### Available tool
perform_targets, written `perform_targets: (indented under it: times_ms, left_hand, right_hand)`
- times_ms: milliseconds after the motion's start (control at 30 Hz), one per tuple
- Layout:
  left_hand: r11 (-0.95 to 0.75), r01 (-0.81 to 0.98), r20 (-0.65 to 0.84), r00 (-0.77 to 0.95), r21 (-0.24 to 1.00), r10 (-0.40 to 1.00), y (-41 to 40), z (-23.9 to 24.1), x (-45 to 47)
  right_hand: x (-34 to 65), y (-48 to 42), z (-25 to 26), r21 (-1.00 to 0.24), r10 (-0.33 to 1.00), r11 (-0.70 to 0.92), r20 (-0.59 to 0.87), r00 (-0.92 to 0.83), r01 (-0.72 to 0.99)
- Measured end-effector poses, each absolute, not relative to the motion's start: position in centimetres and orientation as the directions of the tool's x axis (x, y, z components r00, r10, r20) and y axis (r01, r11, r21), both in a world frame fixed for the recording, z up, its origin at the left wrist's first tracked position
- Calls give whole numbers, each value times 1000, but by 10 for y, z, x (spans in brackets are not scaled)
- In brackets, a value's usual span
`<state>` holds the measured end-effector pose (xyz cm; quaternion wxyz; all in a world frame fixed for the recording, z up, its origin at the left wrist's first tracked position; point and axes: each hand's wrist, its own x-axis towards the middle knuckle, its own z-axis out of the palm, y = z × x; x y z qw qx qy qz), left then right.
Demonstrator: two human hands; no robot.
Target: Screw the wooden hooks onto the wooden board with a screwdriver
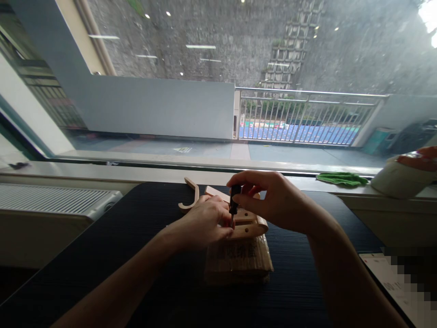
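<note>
My right hand grips the black handle of a small screwdriver from above, its shaft pointing down. The tip meets a light wooden piece with round holes and a rounded end. My left hand is closed at the piece's left part, with thumb and fingers beside the screwdriver shaft. Whether a screw is between those fingers is hidden. The wooden parts rest on a flattened brown cardboard box with dark print. A curved, hook-shaped wooden piece lies behind my left hand on the table.
The dark table stands against a window sill. A green cloth and a white container are on the sill at right. A white radiator is at left. A device with a pale screen lies at the right edge.
</note>
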<state>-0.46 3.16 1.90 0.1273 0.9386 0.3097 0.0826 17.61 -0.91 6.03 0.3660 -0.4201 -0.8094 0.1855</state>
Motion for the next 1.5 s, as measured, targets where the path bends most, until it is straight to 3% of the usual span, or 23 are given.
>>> perform_targets:
  times_ms: [400,967,1333,1500]
  left_hand:
    - [-773,555,128,781,306,611,35,11,-5]
    - [-762,580,93,775,288,625,32,15,-3]
    - [-770,564,98,784,299,613,29,19,-2]
    - [-773,562,113,782,295,613,32,15,-3]
  right_hand:
    - [169,-7,58,-591,814,578,468,-345,563]
    - [171,-6,60,-528,766,633,534,-358,566]
    - [173,-7,60,-556,800,586,514,-310,589]
    - [172,-11,63,-581,784,618,501,-365,529]
